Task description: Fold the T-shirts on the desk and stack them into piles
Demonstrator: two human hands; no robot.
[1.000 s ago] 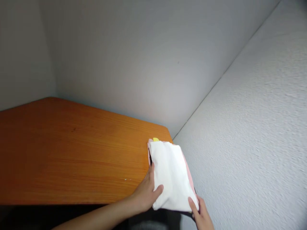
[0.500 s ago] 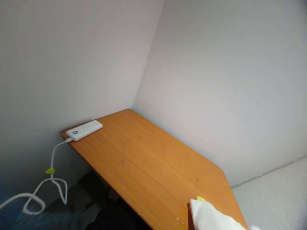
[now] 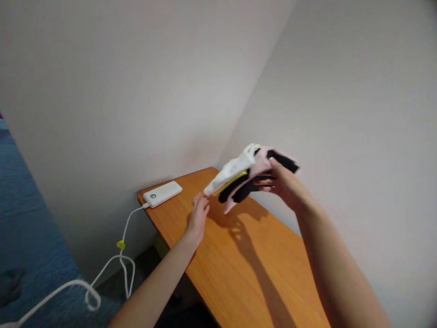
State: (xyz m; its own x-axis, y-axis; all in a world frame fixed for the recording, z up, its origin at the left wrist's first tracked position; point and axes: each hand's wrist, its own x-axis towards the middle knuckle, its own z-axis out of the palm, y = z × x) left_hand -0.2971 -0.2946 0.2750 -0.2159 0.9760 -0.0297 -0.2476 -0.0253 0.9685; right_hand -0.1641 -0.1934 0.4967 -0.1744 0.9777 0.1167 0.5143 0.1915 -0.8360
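Note:
A loose bunch of socks [image 3: 235,171], white, yellow, black and pale pink, is held above the wooden table. My right hand [image 3: 278,182] grips the bunch at its right end, with the thumb on top and the fingers underneath. Low at the other side, my left hand [image 3: 198,216] has its fingertips closed at the tip of the white sock [image 3: 227,175]. Black and pink ends dangle between the two hands, and blur hides how many pieces there are.
On the table [image 3: 218,269], a white power bank [image 3: 163,194] lies at the far left corner. Its white cable [image 3: 127,223], with a yellow tag [image 3: 120,244], hangs over the edge. Grey walls [image 3: 153,91] meet behind the table, and blue carpet [image 3: 30,218] shows at left.
Both hands have come into view. White cloth that lay at the near right end of the table is now lifted as part of the sock bunch. The view has shifted left.

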